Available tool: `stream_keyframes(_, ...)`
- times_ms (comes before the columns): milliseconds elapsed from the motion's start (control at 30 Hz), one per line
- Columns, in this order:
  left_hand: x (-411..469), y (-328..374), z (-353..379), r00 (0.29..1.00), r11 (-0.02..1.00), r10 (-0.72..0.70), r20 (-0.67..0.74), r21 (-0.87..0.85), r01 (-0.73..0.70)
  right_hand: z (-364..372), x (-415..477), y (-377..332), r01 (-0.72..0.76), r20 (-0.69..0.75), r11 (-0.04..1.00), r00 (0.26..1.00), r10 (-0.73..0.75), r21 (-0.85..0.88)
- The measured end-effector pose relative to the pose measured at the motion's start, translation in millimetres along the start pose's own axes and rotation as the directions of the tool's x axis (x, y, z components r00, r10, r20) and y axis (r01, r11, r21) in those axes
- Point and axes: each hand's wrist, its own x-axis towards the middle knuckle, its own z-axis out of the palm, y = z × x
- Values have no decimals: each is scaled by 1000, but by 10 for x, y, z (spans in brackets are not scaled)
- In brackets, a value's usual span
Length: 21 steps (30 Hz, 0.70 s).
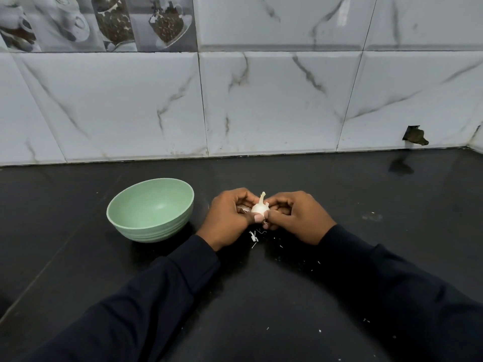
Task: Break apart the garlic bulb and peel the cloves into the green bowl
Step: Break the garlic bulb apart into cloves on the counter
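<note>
Resting between two hands just above a black stone countertop (pixel 339 194), a small white garlic bulb (pixel 260 208) with a pale, pointed stem is held upright, its stem tip aimed up and slightly to the right. The bulb is gripped from the left by the left hand (pixel 230 218), whose fingers are curled around its far side while the thumb is pressed against its lower front. From the right it is pinched by the right hand (pixel 298 218), fingers bent inward and thumb laid close to the bulb's base. A thin flap of papery skin is seen sticking out on the bulb's left side, against the left fingers. Whether any clove is already loosened cannot be told.

Directly beneath the hands, a small scatter of white skin scraps (pixel 253 236) is spread on the counter, with finer flecks strewn nearer the camera. Both forearms are covered by dark navy long sleeves (pixel 162 288).

To the left of the hands, close to the left wrist but apart from it, a round pale green ribbed bowl (pixel 122 215) is set upright; nothing can be seen inside it. Behind everything, a wall of white marble-patterned tiles (pixel 274 100) is met by the counter, and a chipped dark hole (pixel 415 135) is visible low on the right.
</note>
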Motion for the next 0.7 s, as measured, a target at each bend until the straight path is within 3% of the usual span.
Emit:
stream_keyframes(200, -46, 88, 52, 997, 976, 78, -14, 206, -73, 40, 13, -22, -3, -81, 1000, 997, 1, -18)
stream_keyframes(367, -54, 83, 51, 997, 959, 78, -26, 273, -68, 56, 5, 0, 52, -146, 995, 987, -65, -87)
stream_keyframes(567, -27, 51, 41, 998, 972, 16, -54, 236, -3, 8, 52, 27, -37, -42, 989, 998, 43, 143)
stream_keyframes(700, -27, 57, 43, 998, 966, 27, -50, 258, -13, 19, 65, 57, -57, -63, 984, 996, 68, 167)
